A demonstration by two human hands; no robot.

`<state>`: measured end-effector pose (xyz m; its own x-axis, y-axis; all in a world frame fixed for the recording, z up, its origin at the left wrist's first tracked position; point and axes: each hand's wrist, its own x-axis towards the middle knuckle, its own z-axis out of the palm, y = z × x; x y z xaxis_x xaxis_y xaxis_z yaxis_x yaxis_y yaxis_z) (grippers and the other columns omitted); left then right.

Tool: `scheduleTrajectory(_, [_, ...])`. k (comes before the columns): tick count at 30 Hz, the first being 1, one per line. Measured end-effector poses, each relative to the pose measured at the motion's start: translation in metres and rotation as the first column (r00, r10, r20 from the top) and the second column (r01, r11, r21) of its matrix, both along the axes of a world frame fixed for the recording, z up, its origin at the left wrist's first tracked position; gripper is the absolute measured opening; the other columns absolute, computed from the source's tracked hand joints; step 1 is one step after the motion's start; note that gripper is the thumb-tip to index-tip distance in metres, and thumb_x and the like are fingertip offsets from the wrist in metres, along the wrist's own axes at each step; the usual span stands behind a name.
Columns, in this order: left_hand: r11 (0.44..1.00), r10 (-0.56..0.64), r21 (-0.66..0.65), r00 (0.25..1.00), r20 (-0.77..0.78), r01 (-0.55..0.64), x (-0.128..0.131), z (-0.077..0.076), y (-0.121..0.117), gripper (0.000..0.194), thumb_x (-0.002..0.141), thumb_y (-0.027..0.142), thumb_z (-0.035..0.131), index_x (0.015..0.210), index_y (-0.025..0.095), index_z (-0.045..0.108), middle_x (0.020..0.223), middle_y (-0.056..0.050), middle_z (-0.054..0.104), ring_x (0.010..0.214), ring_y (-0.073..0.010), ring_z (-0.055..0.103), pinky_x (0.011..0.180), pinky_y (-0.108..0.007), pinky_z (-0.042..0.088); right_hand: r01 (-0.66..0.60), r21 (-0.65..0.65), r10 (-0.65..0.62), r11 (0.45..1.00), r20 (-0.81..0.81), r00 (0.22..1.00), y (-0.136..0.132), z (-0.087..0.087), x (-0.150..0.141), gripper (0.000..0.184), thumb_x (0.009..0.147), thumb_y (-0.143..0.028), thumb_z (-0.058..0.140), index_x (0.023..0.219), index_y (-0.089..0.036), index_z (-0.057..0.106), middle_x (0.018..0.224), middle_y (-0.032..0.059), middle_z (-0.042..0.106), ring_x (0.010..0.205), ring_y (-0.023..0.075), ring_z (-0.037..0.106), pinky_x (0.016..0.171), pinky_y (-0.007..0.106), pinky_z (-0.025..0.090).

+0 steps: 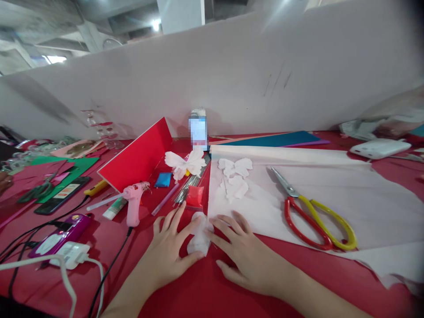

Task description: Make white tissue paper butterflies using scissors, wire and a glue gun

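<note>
My left hand [165,251] and my right hand [245,258] rest on the red tabletop, with their fingertips on either side of a crumpled white paper piece [200,234]. The hands hide part of it. Just beyond my right hand lies a large white paper sheet [298,207], carrying white petal-shaped cutouts [233,179] and large scissors [314,221] with red and yellow handles. Past my left fingers stand a pink hot glue gun [134,201] and a white paper flower [183,162].
A folded red card [135,152] stands at the back, beside a small red packet [194,196] and thin wires [187,192]. On the left lie a phone [62,194], green scissors [35,192], a purple power bank [59,236] and black and white cables [109,265].
</note>
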<state>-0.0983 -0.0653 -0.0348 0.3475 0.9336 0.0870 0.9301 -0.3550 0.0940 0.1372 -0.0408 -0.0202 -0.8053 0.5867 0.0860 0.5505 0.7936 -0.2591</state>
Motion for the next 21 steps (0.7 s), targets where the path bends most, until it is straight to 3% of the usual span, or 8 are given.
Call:
scheduleTrajectory(7, [0.999, 0.044, 0.019, 0.999, 0.025, -0.045, 0.0008, -0.0024, -0.0005, 0.056, 0.092, 0.048, 0.037, 0.144, 0.043, 0.017, 0.156, -0.006, 0.008, 0.134, -0.0366, 0.025, 0.098, -0.065, 0.028, -0.043, -0.018, 0.042, 0.999, -0.016, 0.999, 0.0003, 0.0010, 0.0015, 0.055, 0.089, -0.033, 0.043, 0.143, -0.027, 0.031, 0.144, 0.0072, 0.038, 0.132, 0.0302, 0.027, 0.106, 0.063, 0.015])
scheduleTrajectory(12, [0.989, 0.130, 0.067, 0.989, 0.073, -0.135, 0.0026, -0.0086, -0.0004, 0.064, 0.092, 0.046, 0.037, 0.147, 0.036, 0.005, 0.155, -0.012, 0.009, 0.137, -0.0350, 0.022, 0.101, -0.064, 0.025, -0.063, -0.007, 0.063, 0.998, -0.039, 0.997, 0.0007, 0.0019, 0.0021, 0.056, 0.089, -0.031, 0.044, 0.143, -0.029, 0.030, 0.142, 0.0078, 0.039, 0.132, 0.0284, 0.028, 0.106, 0.062, 0.015])
scheduleTrajectory(21, [0.990, 0.131, 0.048, 0.987, 0.096, -0.136, 0.0012, -0.0088, 0.0023, 0.061, 0.094, 0.042, 0.035, 0.147, 0.036, 0.004, 0.155, -0.012, 0.011, 0.137, -0.0351, 0.023, 0.100, -0.064, 0.026, -0.072, -0.016, 0.071, 0.997, -0.046, 0.996, -0.0001, 0.0057, 0.0022, 0.052, 0.089, -0.030, 0.045, 0.140, -0.029, 0.036, 0.138, 0.0083, 0.044, 0.131, 0.0290, 0.030, 0.106, 0.062, 0.015])
